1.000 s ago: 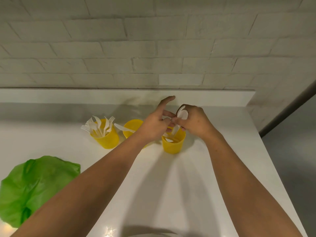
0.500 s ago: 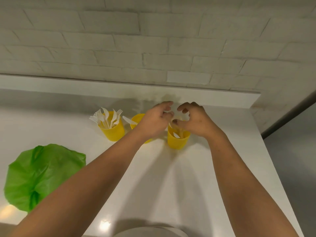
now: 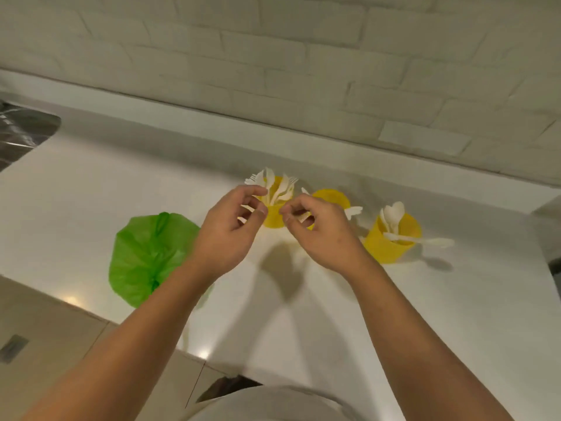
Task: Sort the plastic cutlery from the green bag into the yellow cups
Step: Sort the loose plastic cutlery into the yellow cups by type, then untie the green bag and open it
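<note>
Your left hand (image 3: 230,227) and right hand (image 3: 323,233) hover side by side, fingers curled, grip unclear, before fork cup (image 3: 273,219); green bag (image 3: 145,247) left, spoon cup (image 3: 381,247) right.

A white counter (image 3: 303,314) runs from left to right, with bright glints of light near its near edge. Behind it stands a wall of white-painted bricks (image 3: 303,56), with a blank white cover plate (image 3: 422,138) set into it on the right. A metal sink (image 3: 21,132) is sunk into the counter at the far left. Tan floor tiles (image 3: 45,329) show at the near left.
</note>
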Action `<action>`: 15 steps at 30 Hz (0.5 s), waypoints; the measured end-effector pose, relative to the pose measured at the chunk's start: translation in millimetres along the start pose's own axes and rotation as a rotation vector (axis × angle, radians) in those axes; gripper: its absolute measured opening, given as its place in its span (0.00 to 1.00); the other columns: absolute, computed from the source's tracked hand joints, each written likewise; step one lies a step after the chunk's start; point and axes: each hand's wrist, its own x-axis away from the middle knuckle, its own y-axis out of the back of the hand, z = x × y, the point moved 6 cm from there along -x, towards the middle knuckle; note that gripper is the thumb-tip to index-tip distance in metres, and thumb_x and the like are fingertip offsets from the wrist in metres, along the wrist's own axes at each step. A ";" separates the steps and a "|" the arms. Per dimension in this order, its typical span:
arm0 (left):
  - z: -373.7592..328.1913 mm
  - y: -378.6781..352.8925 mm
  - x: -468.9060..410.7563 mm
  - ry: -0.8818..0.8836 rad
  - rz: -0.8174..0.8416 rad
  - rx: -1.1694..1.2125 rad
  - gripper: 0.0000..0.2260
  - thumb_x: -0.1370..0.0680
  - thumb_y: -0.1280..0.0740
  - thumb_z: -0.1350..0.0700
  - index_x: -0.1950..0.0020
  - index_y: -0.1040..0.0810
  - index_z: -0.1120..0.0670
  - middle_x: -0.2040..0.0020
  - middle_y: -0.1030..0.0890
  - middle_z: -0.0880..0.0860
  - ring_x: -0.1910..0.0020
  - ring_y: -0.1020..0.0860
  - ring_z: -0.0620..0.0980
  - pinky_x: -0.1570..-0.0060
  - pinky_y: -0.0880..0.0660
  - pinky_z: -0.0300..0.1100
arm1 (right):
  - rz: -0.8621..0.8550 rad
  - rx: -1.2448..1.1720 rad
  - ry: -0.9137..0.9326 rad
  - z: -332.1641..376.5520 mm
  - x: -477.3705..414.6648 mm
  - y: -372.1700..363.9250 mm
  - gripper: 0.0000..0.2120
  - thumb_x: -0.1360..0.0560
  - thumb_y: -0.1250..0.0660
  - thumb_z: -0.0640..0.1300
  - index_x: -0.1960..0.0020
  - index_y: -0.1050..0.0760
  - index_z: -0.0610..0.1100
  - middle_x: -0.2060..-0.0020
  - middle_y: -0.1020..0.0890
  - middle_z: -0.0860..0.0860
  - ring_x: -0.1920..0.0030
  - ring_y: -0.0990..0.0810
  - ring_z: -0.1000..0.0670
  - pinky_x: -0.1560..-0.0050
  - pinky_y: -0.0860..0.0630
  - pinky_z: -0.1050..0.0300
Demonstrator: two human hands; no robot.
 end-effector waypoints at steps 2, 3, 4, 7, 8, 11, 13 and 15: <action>26.8 32.2 7.9 0.024 -0.045 -0.089 0.10 0.18 0.32 0.56 0.37 0.21 0.46 0.48 0.20 0.44 0.54 0.21 0.44 0.54 0.25 0.38 | 0.112 -0.035 -0.031 2.6 -2.4 -42.3 0.06 0.21 0.31 0.43 0.47 0.18 0.49 0.51 0.15 0.58 0.47 0.19 0.55 0.48 0.19 0.53; 38.9 48.4 11.8 0.023 -0.065 -0.156 0.11 0.18 0.32 0.56 0.37 0.21 0.46 0.47 0.20 0.46 0.52 0.21 0.44 0.53 0.24 0.40 | 0.163 -0.041 -0.045 3.9 -3.4 -62.4 0.07 0.21 0.31 0.44 0.45 0.18 0.50 0.48 0.16 0.59 0.45 0.19 0.55 0.46 0.20 0.54; 49.8 64.3 15.6 0.015 -0.083 -0.236 0.12 0.19 0.31 0.57 0.37 0.22 0.46 0.45 0.21 0.46 0.49 0.22 0.45 0.50 0.24 0.42 | 0.212 -0.037 -0.050 6.1 -4.1 -81.5 0.09 0.21 0.31 0.44 0.42 0.19 0.51 0.46 0.16 0.59 0.43 0.20 0.55 0.45 0.20 0.55; 81.1 110.1 26.2 0.033 -0.146 -0.452 0.14 0.20 0.31 0.55 0.34 0.22 0.48 0.40 0.24 0.48 0.39 0.26 0.49 0.37 0.31 0.42 | 0.330 0.009 -0.045 11.3 -6.8 -137.6 0.16 0.22 0.30 0.43 0.35 0.23 0.51 0.38 0.19 0.56 0.39 0.23 0.55 0.40 0.25 0.59; 92.2 124.2 28.0 0.066 -0.165 -0.514 0.15 0.20 0.31 0.52 0.33 0.22 0.48 0.37 0.25 0.50 0.36 0.27 0.52 0.34 0.34 0.43 | 0.361 0.033 -0.052 10.2 -8.5 -155.6 0.20 0.22 0.30 0.44 0.32 0.25 0.51 0.35 0.21 0.54 0.36 0.24 0.53 0.36 0.27 0.59; 137.0 160.2 31.6 0.277 -0.175 -0.602 0.20 0.20 0.34 0.48 0.27 0.25 0.49 0.28 0.30 0.59 0.29 0.32 0.62 0.27 0.39 0.53 | 0.458 0.136 -0.128 0.6 -10.8 -206.0 0.28 0.22 0.30 0.51 0.24 0.33 0.53 0.26 0.31 0.45 0.25 0.33 0.42 0.25 0.37 0.50; 173.1 177.8 35.5 0.478 -0.155 -0.580 0.23 0.18 0.34 0.47 0.23 0.30 0.49 0.25 0.34 0.63 0.26 0.35 0.66 0.24 0.40 0.56 | 0.511 0.184 -0.191 -9.4 -9.7 -230.1 0.31 0.22 0.32 0.55 0.22 0.37 0.55 0.23 0.36 0.42 0.23 0.38 0.41 0.23 0.40 0.48; 201.3 187.6 40.0 0.615 -0.115 -0.510 0.25 0.18 0.36 0.44 0.21 0.33 0.48 0.25 0.35 0.65 0.28 0.32 0.67 0.25 0.37 0.57 | 0.532 0.198 -0.195 -15.6 -8.8 -246.1 0.32 0.22 0.33 0.56 0.21 0.38 0.55 0.24 0.34 0.43 0.24 0.36 0.41 0.23 0.38 0.48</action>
